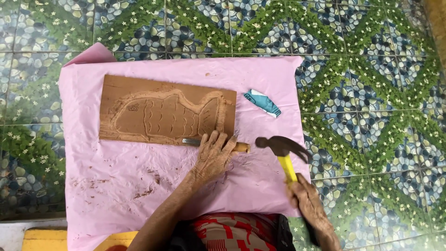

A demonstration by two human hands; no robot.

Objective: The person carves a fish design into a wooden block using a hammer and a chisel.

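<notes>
Right hand (pixel 309 202) swings hammer (pixel 282 148) beside chisel (pixel 211 142) in left grip (pixel 213 155).

The only package I see is a small packet (pixel 263 102), teal-blue and white, flattened and roughly oblong. It lies tilted on the pink plastic sheet (pixel 116 186), just beside the right end of the wooden board (pixel 139 93), not touching it.

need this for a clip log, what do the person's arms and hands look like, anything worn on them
Both arms are bare to as far as the picture shows: no sleeves, gloves, watch or bracelets. The left hand and right hand look lined and wrinkled, with no visible rings. Red patterned cloth covers the lap below them.
</notes>
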